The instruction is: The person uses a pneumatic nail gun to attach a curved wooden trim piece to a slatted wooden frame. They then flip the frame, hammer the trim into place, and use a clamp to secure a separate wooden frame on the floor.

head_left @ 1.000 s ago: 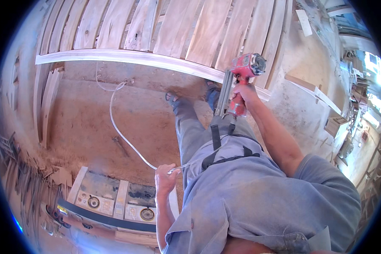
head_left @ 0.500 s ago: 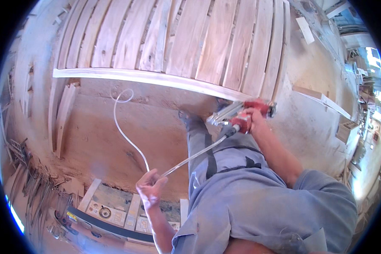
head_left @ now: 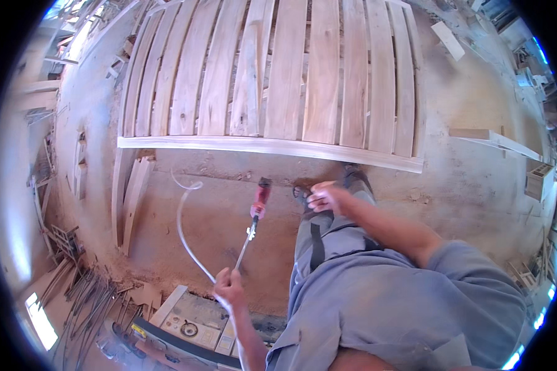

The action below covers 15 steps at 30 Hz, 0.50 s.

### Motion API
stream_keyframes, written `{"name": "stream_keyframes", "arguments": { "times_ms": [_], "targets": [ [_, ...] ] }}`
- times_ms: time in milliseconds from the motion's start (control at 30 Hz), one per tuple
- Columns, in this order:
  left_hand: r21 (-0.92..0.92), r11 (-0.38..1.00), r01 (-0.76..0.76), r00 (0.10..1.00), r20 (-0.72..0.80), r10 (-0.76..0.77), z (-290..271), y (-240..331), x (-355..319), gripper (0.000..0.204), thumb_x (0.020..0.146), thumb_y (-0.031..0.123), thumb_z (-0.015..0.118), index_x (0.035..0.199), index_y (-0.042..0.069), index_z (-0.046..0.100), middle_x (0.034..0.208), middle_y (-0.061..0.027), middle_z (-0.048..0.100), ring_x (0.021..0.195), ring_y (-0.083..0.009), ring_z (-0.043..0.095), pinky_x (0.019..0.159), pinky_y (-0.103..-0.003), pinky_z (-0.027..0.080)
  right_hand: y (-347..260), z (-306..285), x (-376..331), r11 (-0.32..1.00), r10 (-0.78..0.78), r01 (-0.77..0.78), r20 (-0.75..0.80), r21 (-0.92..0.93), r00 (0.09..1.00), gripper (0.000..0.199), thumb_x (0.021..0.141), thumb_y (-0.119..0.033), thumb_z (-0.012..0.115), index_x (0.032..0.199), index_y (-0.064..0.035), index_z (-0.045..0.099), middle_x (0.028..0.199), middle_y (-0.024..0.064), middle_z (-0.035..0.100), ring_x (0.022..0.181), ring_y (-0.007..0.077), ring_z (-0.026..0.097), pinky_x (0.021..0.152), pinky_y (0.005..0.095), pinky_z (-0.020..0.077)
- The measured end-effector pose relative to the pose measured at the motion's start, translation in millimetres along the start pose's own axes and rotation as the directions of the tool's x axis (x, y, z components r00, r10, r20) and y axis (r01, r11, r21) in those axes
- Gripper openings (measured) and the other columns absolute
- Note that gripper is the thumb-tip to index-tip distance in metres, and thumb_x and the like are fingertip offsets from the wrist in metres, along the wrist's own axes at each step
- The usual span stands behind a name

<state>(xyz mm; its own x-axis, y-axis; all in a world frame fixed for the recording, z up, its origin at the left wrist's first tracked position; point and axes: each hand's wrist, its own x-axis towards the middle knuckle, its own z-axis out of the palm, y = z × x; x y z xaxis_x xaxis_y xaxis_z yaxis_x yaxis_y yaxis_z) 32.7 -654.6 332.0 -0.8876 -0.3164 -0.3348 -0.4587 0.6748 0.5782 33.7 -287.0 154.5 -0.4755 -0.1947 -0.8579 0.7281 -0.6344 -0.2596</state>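
My left hand [head_left: 230, 288] is closed around a pale, clear air hose [head_left: 244, 248], which bends back at the fist and trails off to the upper left. From the hose's other end extends a red air-powered nail gun [head_left: 261, 199], over the brown floor and apart from both hands. Its body is partly smeared and seen nearly end-on. My right hand [head_left: 327, 196] is in front of my legs, fingers curled together. Whether anything small lies in those fingers cannot be made out. Beyond the hands lies a slatted wooden frame [head_left: 266, 146] with a pale front rail.
Two wooden legs or boards [head_left: 136, 196] stand under the frame's left end. A machine panel with a dial [head_left: 189, 329] sits at lower left, beside a heap of thin rods [head_left: 93, 306]. A wooden piece [head_left: 495, 141] lies to the right. My feet are close to the rail.
My right hand has let go of the red nail gun and is further left. The tool has moved left on its hose. My left hand still grips the hose; the view has shifted.
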Motion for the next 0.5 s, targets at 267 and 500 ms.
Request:
{"name": "stream_keyframes", "arguments": {
  "times_ms": [267, 500],
  "targets": [
    [0.140, 0.989, 0.042, 0.996, -0.089, -0.030, 6, -118, 31, 0.022, 0.083, 0.009, 0.057, 0.096, -0.004, 0.069, 0.092, -0.0135, 0.070, 0.084, -0.0251, 0.065, 0.076, -0.035, 0.050, 27, -146, -38, 0.996, -0.072, 0.085, -0.343, 0.024, 0.937, 0.035, 0.089, -0.032, 0.055, 0.108, -0.0022, 0.054, 0.101, 0.0169, 0.065, 0.089, 0.0281, 0.066, 0.071, 0.0400, 0.0560],
    [0.106, 0.994, 0.002, 0.945, -0.326, 0.033, -21, -168, 28, 0.024, 0.079, 0.009, 0.052, 0.090, -0.004, 0.069, 0.085, -0.0147, 0.068, 0.080, -0.0275, 0.064, 0.073, -0.038, 0.049, 80, -202, -80, 0.998, -0.067, 0.063, -0.515, -0.026, 0.854, 0.034, 0.089, -0.032, 0.051, 0.099, -0.0015, 0.060, 0.094, 0.0157, 0.065, 0.083, 0.0255, 0.066, 0.062, 0.0326, 0.0516]
  ]
}}
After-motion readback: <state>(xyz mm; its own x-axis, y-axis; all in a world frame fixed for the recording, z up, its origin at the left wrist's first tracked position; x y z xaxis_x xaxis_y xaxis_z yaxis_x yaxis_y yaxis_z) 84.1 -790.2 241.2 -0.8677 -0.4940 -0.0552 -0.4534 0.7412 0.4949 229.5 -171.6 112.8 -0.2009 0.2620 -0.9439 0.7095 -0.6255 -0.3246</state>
